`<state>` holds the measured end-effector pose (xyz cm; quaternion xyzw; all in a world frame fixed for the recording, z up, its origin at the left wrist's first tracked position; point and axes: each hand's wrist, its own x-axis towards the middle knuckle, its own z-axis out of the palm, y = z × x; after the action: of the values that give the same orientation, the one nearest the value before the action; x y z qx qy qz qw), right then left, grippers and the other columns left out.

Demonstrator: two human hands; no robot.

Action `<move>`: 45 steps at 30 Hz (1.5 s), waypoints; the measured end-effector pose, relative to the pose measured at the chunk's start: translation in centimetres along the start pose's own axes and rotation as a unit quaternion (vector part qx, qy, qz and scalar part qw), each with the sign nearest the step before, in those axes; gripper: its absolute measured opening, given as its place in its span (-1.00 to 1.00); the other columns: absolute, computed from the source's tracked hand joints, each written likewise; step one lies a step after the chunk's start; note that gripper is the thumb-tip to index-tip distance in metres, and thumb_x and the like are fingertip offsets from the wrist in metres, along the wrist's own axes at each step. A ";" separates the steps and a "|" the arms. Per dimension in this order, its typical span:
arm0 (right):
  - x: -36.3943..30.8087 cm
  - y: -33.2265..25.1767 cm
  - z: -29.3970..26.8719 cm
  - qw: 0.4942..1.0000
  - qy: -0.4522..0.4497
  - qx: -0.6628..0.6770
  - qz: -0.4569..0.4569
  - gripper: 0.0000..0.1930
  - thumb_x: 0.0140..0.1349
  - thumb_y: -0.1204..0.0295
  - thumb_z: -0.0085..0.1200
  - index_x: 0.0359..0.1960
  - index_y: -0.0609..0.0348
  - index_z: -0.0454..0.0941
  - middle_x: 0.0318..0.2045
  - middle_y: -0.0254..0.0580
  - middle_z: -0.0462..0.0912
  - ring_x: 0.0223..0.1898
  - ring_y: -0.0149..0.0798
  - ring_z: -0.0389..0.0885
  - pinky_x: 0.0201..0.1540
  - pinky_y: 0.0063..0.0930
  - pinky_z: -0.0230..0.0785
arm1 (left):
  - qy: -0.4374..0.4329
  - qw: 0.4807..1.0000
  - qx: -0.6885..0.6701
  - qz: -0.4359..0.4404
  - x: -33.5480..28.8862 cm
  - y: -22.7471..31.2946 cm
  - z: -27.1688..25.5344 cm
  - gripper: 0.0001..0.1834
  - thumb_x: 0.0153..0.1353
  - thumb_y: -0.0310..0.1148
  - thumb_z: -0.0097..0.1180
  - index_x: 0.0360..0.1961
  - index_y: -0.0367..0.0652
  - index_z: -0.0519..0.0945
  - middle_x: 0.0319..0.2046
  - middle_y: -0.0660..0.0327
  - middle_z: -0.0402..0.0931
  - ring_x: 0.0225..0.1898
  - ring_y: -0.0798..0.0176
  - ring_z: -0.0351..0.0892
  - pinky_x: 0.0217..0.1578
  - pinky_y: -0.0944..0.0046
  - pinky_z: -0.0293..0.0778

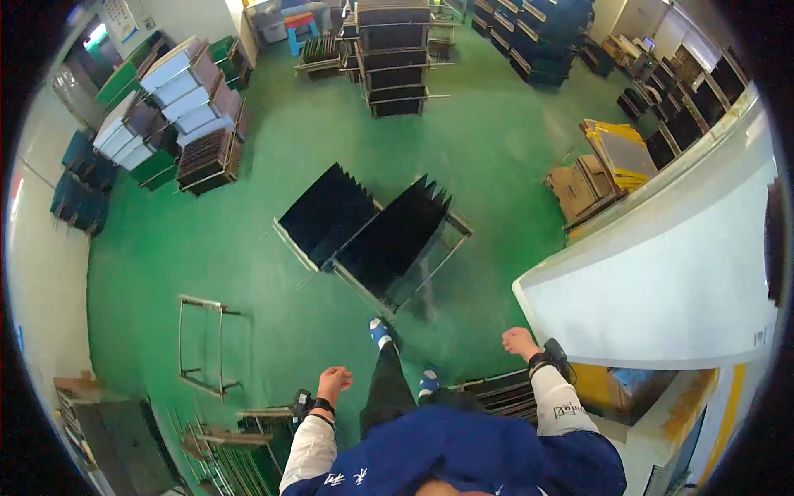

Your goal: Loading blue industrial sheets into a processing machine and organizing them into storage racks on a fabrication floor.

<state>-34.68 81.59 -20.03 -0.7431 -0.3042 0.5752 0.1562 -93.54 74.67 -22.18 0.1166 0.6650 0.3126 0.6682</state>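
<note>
My left hand (335, 383) hangs in the air at waist height, its fingers loosely curled in, with nothing seen in them. Off to the right, my right hand (521, 341) is raised with its fingers folded, also with nothing showing in it. Neither touches anything. On the floor just ahead of my feet stand two metal-framed racks, a left rack of black panels (327, 213) and a right rack of black panels (395, 240), set at an angle and close together. Nearest my right hand is a large white curved-edge surface (645, 281).
A bare metal frame (201, 345) lies on the floor at left. Racks of thin panels (240, 459) stand close by my left arm. Stacked white bins (178, 87) are far left, a tall panel stack (395, 58) far ahead, and cardboard boxes (581, 186) to the right.
</note>
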 end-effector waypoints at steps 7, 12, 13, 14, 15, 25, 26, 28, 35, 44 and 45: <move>9.3 -11.5 5.2 0.972 0.036 -0.223 -0.067 -0.76 0.10 0.25 0.10 -0.32 0.12 0.65 -0.37 -0.13 0.69 -0.33 -0.10 0.66 -0.24 -0.27 0.49 | 0.042 0.997 0.011 -0.060 11.4 9.2 -1.8 -0.80 0.22 -0.43 0.03 -0.16 -0.30 0.48 -0.40 0.09 0.59 -0.55 0.23 0.57 -0.58 0.28 0.50; 14.5 -17.2 6.0 0.954 0.038 -0.292 -0.061 -0.73 0.06 0.17 0.11 -0.33 0.04 0.69 -0.26 -0.07 0.68 -0.17 0.02 0.61 -0.07 -0.20 0.43 | 0.055 0.997 0.022 -0.044 18.3 15.2 -0.7 -0.77 0.22 -0.40 0.05 -0.13 -0.27 0.49 -0.39 0.11 0.59 -0.54 0.24 0.58 -0.56 0.28 0.51; 15.6 -18.2 6.0 0.942 0.033 -0.320 -0.097 -0.73 0.06 0.19 0.11 -0.37 0.10 0.67 -0.37 -0.10 0.68 -0.27 -0.06 0.63 -0.16 -0.24 0.45 | 0.061 0.997 0.013 -0.036 19.3 16.0 -0.4 -0.76 0.23 -0.39 0.06 -0.12 -0.27 0.49 -0.39 0.11 0.59 -0.54 0.24 0.58 -0.55 0.28 0.51; 16.8 -19.1 6.1 0.929 0.026 -0.343 -0.133 -0.73 0.06 0.20 0.10 -0.41 0.15 0.66 -0.47 -0.12 0.68 -0.38 -0.15 0.65 -0.24 -0.28 0.47 | 0.051 0.998 0.008 -0.037 20.2 16.6 0.2 -0.76 0.23 -0.39 0.06 -0.12 -0.27 0.49 -0.39 0.11 0.59 -0.54 0.24 0.58 -0.55 0.28 0.51; 18.5 -20.0 6.2 0.928 0.026 -0.347 -0.129 -0.73 0.06 0.20 0.10 -0.41 0.15 0.66 -0.47 -0.12 0.68 -0.38 -0.15 0.65 -0.24 -0.28 0.47 | 0.064 0.997 0.005 -0.036 21.3 17.2 0.7 -0.76 0.23 -0.38 0.05 -0.12 -0.27 0.49 -0.39 0.10 0.59 -0.53 0.23 0.58 -0.55 0.28 0.51; 43.6 -25.7 1.3 0.721 0.024 -0.651 -0.236 -0.76 0.11 0.33 -0.04 -0.48 0.20 0.63 -0.42 -0.02 0.65 -0.39 0.09 0.59 -0.25 -0.06 0.45 | 0.063 0.988 0.058 0.126 29.2 13.6 4.1 -0.77 0.22 -0.34 0.07 -0.19 -0.27 0.49 -0.42 0.13 0.57 -0.49 0.22 0.58 -0.50 0.27 0.50; 45.7 -26.5 -0.6 0.605 -0.039 -0.720 -0.338 -0.75 0.12 0.33 -0.06 -0.49 0.21 0.62 -0.43 -0.01 0.63 -0.37 0.13 0.58 -0.25 -0.02 0.44 | 0.090 0.991 0.060 0.078 30.1 13.1 4.5 -0.76 0.23 -0.31 0.08 -0.19 -0.27 0.49 -0.41 0.13 0.57 -0.48 0.22 0.58 -0.49 0.27 0.50; 50.0 -28.1 -1.8 0.816 0.015 -0.524 -0.244 -0.72 0.13 0.26 -0.01 -0.40 0.25 0.60 -0.37 0.14 0.61 -0.24 0.18 0.56 -0.15 -0.04 0.41 | 0.151 0.977 -0.146 -0.045 31.4 12.4 5.4 -0.72 0.25 -0.23 0.10 -0.19 -0.24 0.49 -0.38 0.13 0.57 -0.46 0.23 0.57 -0.48 0.27 0.50; 60.7 -31.4 -1.1 0.903 0.050 -0.419 -0.077 -0.63 0.14 0.18 0.06 -0.25 0.27 0.62 -0.26 0.15 0.64 -0.14 0.14 0.58 -0.07 -0.14 0.40 | 0.215 0.950 -0.184 -0.134 37.5 10.6 6.5 -0.59 0.27 -0.13 0.08 -0.02 -0.21 0.43 -0.21 0.10 0.55 -0.25 0.19 0.57 -0.37 0.27 0.52; 69.5 -30.5 2.4 0.988 -0.089 -0.130 -0.014 -0.61 0.22 0.37 0.00 0.04 0.34 0.45 -0.07 -0.10 0.59 0.00 -0.30 0.50 0.08 -0.45 0.30 | 0.153 0.930 0.317 0.103 40.7 2.7 3.9 -0.57 0.21 -0.33 0.09 0.11 -0.17 0.40 0.06 0.04 0.42 -0.02 0.06 0.48 -0.09 0.11 0.41; 69.2 -31.0 2.0 0.941 -0.107 -0.273 -0.170 -0.65 0.27 0.37 0.00 0.04 0.25 0.50 -0.06 -0.18 0.62 -0.07 -0.28 0.53 0.02 -0.46 0.33 | 0.156 0.909 0.371 0.110 40.7 2.4 4.1 -0.61 0.21 -0.36 0.07 0.08 -0.15 0.44 0.05 0.00 0.42 -0.02 0.04 0.47 -0.07 0.14 0.40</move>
<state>-34.44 148.82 -55.13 -0.6286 -0.5862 0.5111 0.0099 -93.50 100.88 -53.62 0.3784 0.8118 0.1290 0.4255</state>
